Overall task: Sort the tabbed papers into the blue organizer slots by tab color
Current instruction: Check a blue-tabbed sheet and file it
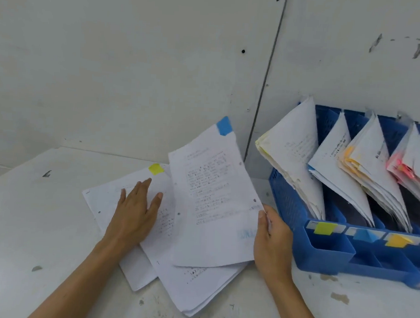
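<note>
With the left hand (135, 214) flat on the stack (196, 288), the right hand (271, 238) pinches the blue-tabbed sheet (213, 203), which I judge belongs in the blue-labelled slot (367, 236) of the organizer (320, 260).

Two hands, a left hand (136, 213) and a right hand (272, 246). One blue organizer (287, 205), holding four paper bundles (290, 151), one per slot. Four colour labels (322, 228) along its front edge. One lifted sheet (213, 208) bearing one blue tab (223, 125). One loose pile (196, 288), with one yellow tab (156, 168) showing.
</note>
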